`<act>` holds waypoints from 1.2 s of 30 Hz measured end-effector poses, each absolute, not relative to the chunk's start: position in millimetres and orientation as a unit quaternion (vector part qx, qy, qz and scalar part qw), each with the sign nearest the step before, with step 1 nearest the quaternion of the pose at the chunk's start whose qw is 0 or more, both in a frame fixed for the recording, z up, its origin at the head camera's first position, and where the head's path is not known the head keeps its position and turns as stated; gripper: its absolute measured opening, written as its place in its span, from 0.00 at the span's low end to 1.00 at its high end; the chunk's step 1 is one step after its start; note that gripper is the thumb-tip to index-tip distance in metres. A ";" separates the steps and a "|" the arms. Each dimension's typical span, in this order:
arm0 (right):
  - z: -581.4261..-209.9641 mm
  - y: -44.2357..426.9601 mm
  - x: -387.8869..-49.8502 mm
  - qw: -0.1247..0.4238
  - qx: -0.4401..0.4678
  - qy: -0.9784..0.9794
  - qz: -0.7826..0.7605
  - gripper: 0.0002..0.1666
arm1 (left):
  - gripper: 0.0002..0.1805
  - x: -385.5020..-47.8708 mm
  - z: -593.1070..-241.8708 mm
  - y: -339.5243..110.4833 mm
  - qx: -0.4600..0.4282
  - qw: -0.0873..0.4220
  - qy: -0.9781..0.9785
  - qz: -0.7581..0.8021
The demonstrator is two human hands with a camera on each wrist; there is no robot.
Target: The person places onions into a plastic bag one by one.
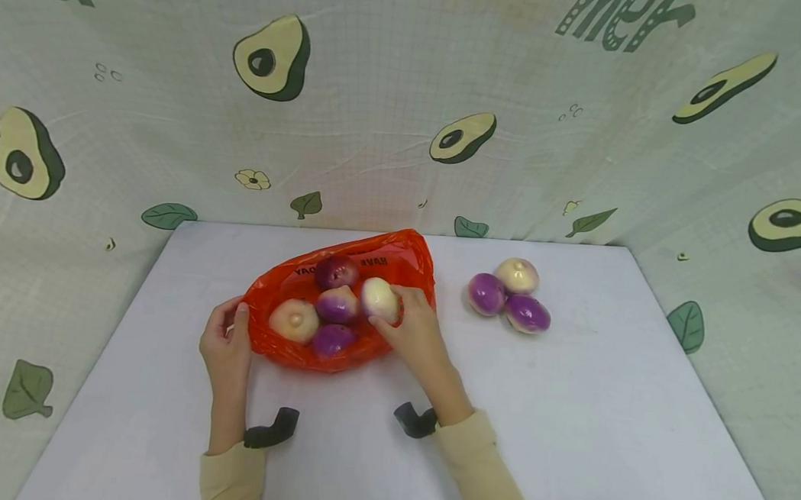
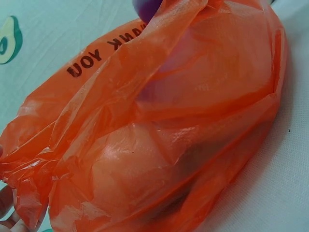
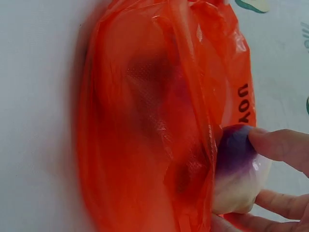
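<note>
onion [image 1: 377,299] in pinch of right hand [image 1: 415,329], bag [image 1: 408,257] seemingly in grip of left hand [image 1: 226,343], fingers [image 2: 5,200] partly hidden

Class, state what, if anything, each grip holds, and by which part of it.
Left grip: red bag, by its left edge. Right grip: purple-and-white vegetable, by its sides.

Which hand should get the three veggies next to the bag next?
Probably the right hand: it is nearer the three loose vegetables, though it must first free the purple-and-white one in its grip. The left hand is farther away, holding the bag's edge.
</note>
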State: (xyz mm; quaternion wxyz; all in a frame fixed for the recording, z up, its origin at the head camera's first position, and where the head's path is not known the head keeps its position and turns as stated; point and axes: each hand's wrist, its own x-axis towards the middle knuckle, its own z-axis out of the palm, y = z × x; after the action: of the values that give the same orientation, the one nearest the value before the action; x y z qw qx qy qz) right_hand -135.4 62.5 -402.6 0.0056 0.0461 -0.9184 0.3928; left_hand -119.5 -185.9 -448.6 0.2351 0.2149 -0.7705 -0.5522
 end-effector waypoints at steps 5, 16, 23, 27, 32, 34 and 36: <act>-403.2 55.4 -138.8 -0.010 0.053 -0.926 0.375 0.33 | 0.21 -119.7 -448.1 -185.8 0.215 0.235 -0.769 -0.554; -403.0 44.9 -144.7 -0.024 0.065 -0.940 0.333 0.32 | 0.21 -119.3 -448.0 -185.6 0.218 0.229 -0.771 -0.553; -402.0 39.7 -146.2 -0.036 0.075 -0.944 0.319 0.32 | 0.21 -119.4 -448.5 -185.7 0.213 0.235 -0.770 -0.554; -401.3 37.4 -146.4 -0.046 0.079 -0.945 0.315 0.33 | 0.21 -119.5 -448.3 -186.1 0.214 0.229 -0.769 -0.558; -400.4 34.8 -147.0 -0.052 0.088 -0.947 0.304 0.33 | 0.22 -119.3 -447.4 -186.3 0.214 0.221 -0.773 -0.555; -400.3 33.8 -147.2 -0.053 0.092 -0.949 0.298 0.32 | 0.22 -119.1 -447.2 -186.3 0.213 0.222 -0.773 -0.555; -400.3 32.8 -147.3 -0.055 0.096 -0.950 0.293 0.31 | 0.22 -119.0 -447.3 -186.3 0.211 0.222 -0.773 -0.555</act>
State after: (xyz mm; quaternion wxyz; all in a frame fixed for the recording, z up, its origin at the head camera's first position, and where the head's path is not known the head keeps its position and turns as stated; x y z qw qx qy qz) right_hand -147.3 32.8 -400.3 -0.0549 0.0961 -0.9497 0.2929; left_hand -119.0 -186.3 -447.3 0.2224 0.2113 -0.7732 -0.5550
